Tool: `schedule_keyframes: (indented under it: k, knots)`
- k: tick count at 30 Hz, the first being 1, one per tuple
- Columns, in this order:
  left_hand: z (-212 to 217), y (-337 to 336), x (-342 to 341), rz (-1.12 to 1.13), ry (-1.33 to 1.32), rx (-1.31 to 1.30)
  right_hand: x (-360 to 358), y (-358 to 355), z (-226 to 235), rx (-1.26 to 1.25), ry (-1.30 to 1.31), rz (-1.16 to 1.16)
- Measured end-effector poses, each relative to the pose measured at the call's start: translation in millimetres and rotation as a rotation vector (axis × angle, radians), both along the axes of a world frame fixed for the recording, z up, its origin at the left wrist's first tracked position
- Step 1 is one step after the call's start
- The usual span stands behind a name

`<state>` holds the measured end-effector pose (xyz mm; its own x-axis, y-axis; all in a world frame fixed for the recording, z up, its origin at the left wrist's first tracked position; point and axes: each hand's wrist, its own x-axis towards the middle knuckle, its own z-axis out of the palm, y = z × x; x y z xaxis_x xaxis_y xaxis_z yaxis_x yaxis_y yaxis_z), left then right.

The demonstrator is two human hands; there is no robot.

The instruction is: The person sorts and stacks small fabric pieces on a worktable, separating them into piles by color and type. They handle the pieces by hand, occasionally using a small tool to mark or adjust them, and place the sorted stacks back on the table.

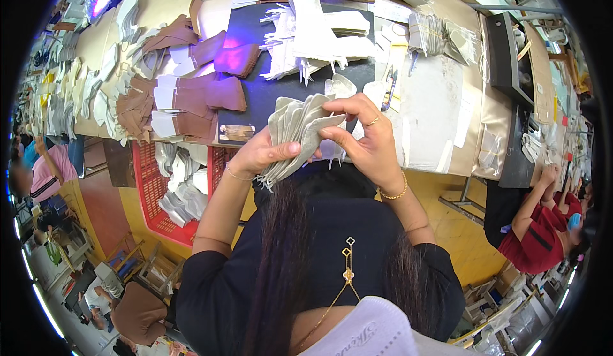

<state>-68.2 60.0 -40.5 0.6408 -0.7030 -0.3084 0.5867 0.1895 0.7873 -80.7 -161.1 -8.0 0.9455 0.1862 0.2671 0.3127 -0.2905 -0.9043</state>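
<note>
A fanned stack of pale grey cut pieces (290,132), with rounded tops and narrower lower ends, is held up in front of my chest over the table's near edge. My left hand (258,155) grips it from the left, the thumb across the front and the other fingers hidden behind. At its upper right edge, my right hand (367,136) pinches one or more pieces between thumb and fingers. Just beyond lie a few small loose pale pieces (340,86) and a larger pile of white pieces with frayed ends (313,33) on a black mat (255,97).
Brown and white layered pieces (198,94) cover the table's left side. Rubber-banded grey bundles (426,35) and a cutter (389,88) lie to the right, near a black open box (509,59). Below left stands a red crate (150,190). Co-workers sit at both sides.
</note>
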Motion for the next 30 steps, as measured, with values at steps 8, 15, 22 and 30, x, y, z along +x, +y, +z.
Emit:
schedule_keyframes:
  k: [8, 15, 22, 30]
  knots:
    - [0.8, 1.6, 0.0, -0.088, -0.091, 0.064, -2.3, -4.5, 8.9, -0.094, 0.014, -0.007]
    - [0.2, -2.3, -1.9, 0.131, 0.068, 0.065, -9.7, -14.0, 1.7, -0.133, -0.037, 0.028]
    - [-0.4, 3.9, 8.1, 0.187, 0.106, 0.141, -26.3, -47.7, 7.4, 0.656, 0.207, 0.253]
    - [7.4, 11.7, 11.4, 0.136, 0.041, 0.183, -15.1, -108.6, -6.3, 0.593, 0.278, -0.234]
